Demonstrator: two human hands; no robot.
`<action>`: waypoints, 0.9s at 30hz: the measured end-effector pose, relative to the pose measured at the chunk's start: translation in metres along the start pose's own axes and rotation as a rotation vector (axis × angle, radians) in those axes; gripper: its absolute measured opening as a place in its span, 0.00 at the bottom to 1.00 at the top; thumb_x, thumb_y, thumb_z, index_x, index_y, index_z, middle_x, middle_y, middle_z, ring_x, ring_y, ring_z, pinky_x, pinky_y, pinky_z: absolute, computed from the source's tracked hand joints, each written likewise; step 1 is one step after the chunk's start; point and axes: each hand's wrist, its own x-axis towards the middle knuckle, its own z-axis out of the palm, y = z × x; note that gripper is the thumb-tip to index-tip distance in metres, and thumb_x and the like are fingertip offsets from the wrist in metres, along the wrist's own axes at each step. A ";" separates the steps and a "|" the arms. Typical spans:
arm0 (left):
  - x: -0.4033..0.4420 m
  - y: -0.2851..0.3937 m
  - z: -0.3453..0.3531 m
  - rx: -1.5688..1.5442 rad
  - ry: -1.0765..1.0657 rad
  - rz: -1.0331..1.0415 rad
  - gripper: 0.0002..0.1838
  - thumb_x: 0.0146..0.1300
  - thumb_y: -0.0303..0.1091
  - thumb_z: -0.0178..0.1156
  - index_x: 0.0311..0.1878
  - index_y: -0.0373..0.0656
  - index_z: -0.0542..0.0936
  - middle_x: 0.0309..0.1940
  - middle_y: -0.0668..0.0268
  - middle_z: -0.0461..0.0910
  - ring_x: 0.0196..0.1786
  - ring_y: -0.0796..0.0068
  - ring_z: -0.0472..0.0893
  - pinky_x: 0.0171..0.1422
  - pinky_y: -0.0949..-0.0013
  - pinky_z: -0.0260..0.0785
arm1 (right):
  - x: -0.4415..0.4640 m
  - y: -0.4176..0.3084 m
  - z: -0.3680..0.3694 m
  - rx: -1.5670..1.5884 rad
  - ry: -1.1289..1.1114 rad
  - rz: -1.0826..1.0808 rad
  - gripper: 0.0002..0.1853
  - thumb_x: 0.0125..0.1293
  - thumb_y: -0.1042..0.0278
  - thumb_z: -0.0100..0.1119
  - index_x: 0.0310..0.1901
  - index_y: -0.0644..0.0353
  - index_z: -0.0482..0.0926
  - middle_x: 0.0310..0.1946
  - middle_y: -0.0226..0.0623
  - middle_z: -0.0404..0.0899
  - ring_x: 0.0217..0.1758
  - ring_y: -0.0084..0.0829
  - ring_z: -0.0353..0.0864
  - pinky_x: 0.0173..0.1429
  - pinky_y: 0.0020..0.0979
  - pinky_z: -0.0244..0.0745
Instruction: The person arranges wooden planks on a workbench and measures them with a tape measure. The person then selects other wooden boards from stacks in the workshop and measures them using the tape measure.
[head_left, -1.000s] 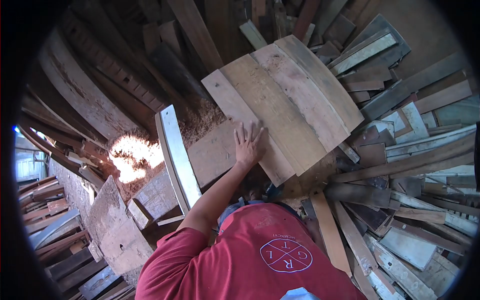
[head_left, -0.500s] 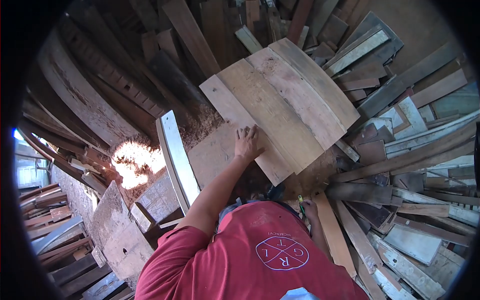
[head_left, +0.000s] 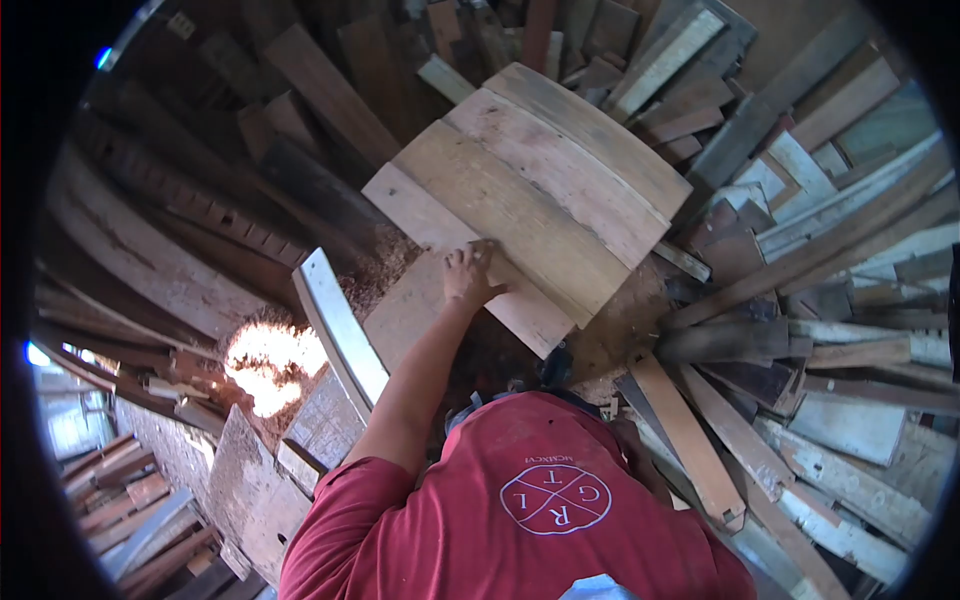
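My left hand [head_left: 468, 277] rests on the near-left plank of a wide wooden panel [head_left: 540, 190], thumb apart and fingers slightly bent, gripping nothing. Several light and brown planks lie side by side in this panel, with a darker plank along its far edge. Under my left forearm is a flat brown board [head_left: 405, 305]. My right arm [head_left: 635, 450] is low beside my red shirt, in shadow. Its hand is too dark to make out, and so is anything in it.
A white-faced strip [head_left: 343, 325] stands left of my forearm. Wood shavings [head_left: 385, 262] and a bright sunlit patch lie farther left. Loose planks [head_left: 685, 430] are piled around the right side and far side. A dark object [head_left: 556, 366] sits below the panel.
The view has shifted, so the panel appears farther left. My left hand's fingers are more bent. My right hand, seen half a second ago with a yellow-green object, is now in shadow.
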 end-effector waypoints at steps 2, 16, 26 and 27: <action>0.000 0.000 0.004 -0.031 -0.004 -0.018 0.56 0.53 0.75 0.65 0.80 0.57 0.60 0.73 0.55 0.65 0.71 0.46 0.68 0.74 0.44 0.60 | 0.001 0.009 0.017 -0.069 -0.018 -0.007 0.09 0.49 0.60 0.61 0.22 0.54 0.83 0.24 0.44 0.83 0.31 0.43 0.85 0.38 0.43 0.77; -0.069 -0.042 0.051 -0.269 0.143 0.166 0.39 0.66 0.55 0.64 0.78 0.57 0.65 0.79 0.50 0.56 0.80 0.40 0.54 0.81 0.43 0.53 | 0.093 -0.089 -0.060 1.064 0.383 0.391 0.20 0.66 0.55 0.65 0.51 0.63 0.84 0.47 0.43 0.86 0.52 0.32 0.84 0.55 0.34 0.77; -0.177 -0.068 0.057 -0.377 0.112 -0.006 0.28 0.69 0.46 0.63 0.71 0.52 0.74 0.75 0.52 0.63 0.78 0.42 0.56 0.80 0.44 0.55 | 0.178 -0.180 -0.164 1.325 0.220 0.288 0.23 0.59 0.49 0.75 0.49 0.57 0.83 0.34 0.28 0.79 0.30 0.21 0.75 0.30 0.27 0.70; -0.181 -0.069 0.058 -0.377 0.114 -0.011 0.28 0.69 0.46 0.63 0.71 0.52 0.74 0.75 0.52 0.63 0.78 0.42 0.56 0.80 0.44 0.55 | 0.178 -0.182 -0.166 1.323 0.215 0.285 0.23 0.59 0.49 0.75 0.49 0.57 0.83 0.34 0.28 0.79 0.30 0.21 0.75 0.30 0.27 0.70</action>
